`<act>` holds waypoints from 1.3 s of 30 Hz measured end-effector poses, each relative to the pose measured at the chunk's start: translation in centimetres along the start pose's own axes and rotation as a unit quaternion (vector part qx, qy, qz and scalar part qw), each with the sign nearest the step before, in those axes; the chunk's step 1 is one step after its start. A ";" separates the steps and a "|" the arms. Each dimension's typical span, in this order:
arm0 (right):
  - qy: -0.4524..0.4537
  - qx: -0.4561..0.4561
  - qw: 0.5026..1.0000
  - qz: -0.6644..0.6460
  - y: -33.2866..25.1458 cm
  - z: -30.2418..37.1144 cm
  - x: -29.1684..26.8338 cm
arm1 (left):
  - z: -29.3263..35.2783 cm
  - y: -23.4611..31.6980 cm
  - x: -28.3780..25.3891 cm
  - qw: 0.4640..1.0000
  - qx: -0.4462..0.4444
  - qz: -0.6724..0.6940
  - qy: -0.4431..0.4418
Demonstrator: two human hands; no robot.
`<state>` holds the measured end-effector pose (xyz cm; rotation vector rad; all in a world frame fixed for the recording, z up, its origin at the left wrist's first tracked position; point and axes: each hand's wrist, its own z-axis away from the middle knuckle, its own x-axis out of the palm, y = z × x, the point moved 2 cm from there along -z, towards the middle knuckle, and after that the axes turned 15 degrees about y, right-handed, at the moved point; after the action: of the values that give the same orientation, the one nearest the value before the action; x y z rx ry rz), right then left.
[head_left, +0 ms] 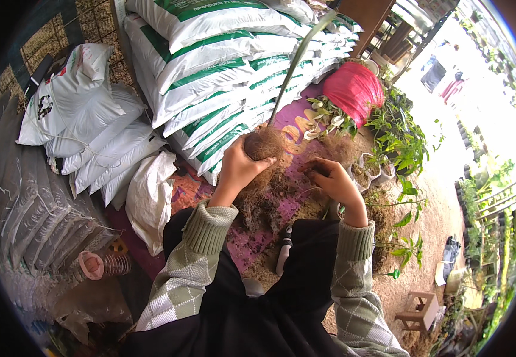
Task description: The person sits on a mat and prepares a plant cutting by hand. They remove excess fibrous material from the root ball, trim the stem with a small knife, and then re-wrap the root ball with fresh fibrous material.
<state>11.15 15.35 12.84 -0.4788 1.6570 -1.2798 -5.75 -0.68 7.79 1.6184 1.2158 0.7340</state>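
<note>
My left hand is closed around a plant's fibrous brown root ball, its thumb pressed across the front. From the root ball a long green stem rises, leaning up and to the right. To the right of it, apart from the roots, my right hand hovers with soil-darkened fingers loosely bent and apart; nothing shows in them. Loose dark soil and root fibres lie below both hands on a purple printed sheet.
White-and-green filled sacks are stacked ahead, with more white sacks at left. A red sack and leafy plants stand at right. Lower right is a small brown stool; a clear plastic cup stack lies at left.
</note>
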 end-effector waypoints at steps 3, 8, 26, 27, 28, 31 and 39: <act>0.008 0.015 1.000 -0.006 0.2 0.7 -1.4 | -0.1 0.4 0.0 0.997 -0.046 0.060 -0.029; -0.004 0.028 0.999 -0.041 1.9 1.6 -3.8 | 0.2 0.3 0.2 0.956 -0.154 0.221 -0.116; -0.162 0.100 0.973 0.129 6.4 1.9 -4.9 | 5.6 3.1 0.2 0.792 -0.279 0.397 -0.370; -0.154 0.094 0.972 0.152 6.4 1.7 -4.6 | 6.1 2.8 0.2 0.793 -0.296 0.369 -0.384; -0.147 0.089 0.970 0.174 6.4 1.5 -4.4 | 6.8 2.5 0.0 0.792 -0.313 0.341 -0.397; -0.117 -0.016 0.982 0.149 5.9 0.9 -3.2 | 8.4 1.8 -0.1 0.752 -0.333 0.375 -0.429; -0.083 -0.089 0.990 0.066 3.3 -1.0 -0.9 | 8.4 1.0 0.6 0.716 -0.273 0.351 -0.539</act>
<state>11.48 17.86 10.27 -0.5576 1.6402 -0.9732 2.09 -2.97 5.53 1.5255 -0.4794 0.3590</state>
